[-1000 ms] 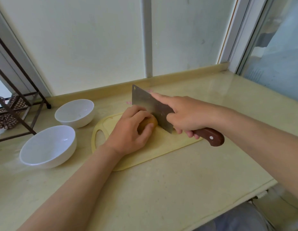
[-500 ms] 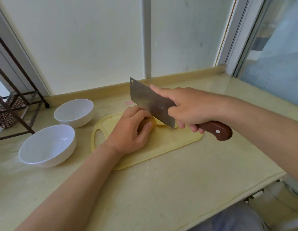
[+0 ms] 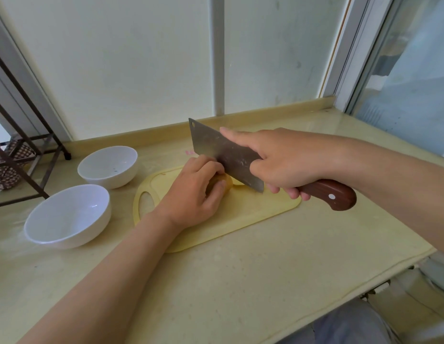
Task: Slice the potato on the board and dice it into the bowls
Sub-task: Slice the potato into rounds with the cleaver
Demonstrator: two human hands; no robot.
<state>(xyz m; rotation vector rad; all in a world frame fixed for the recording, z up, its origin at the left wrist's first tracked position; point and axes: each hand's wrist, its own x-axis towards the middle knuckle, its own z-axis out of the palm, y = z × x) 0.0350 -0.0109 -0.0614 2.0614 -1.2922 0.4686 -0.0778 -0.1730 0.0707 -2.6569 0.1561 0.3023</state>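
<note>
cleaver (image 3: 225,155) against held potato (image 3: 227,182)

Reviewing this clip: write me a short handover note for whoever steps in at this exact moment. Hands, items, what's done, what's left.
Left hand: curled over the potato, pinning it on the yellow cutting board.
Right hand: gripping the cleaver by its brown handle, index finger along the blade's spine; the blade sits at the potato's right end, beside the left fingers.
Bowls: the near bowl and the far bowl stand left of the board, both without potato.
Done: a pale slice seems to lie behind the blade; hard to confirm.
Left: most of the slicing, all dicing, filling both bowls.
</note>
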